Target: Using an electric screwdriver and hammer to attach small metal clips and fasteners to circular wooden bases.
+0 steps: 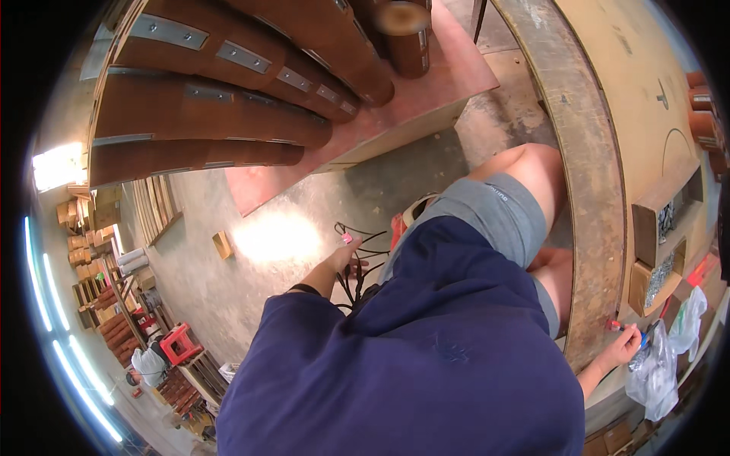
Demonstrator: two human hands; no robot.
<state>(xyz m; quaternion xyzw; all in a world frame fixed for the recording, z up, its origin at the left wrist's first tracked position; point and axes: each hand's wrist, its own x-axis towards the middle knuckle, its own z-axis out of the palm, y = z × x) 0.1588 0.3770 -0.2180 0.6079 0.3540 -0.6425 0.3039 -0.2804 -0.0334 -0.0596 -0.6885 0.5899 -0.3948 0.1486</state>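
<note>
At the left of my body, my left hand (351,257) is closed around black cables (344,287) that loop out past its fingers. A small pink piece (347,238) shows at the fingertips. My right hand (625,346) is at the right, by the edge of the wooden bench (589,190). Its fingers are closed on a small tool; a red end (614,325) sticks out on one side and a blue part (645,340) on the other. The tool's exact kind is too small to make out. Clear plastic bags (655,376) hang or lie just beyond that hand.
Brown cylinders (220,114) with metal plates stand on a reddish board (426,99) ahead. Wooden boxes (660,281) of metal hardware sit on the bench. A wood block (222,245) lies on the concrete floor. Another person (148,365) is at the far left near a red crate (181,343).
</note>
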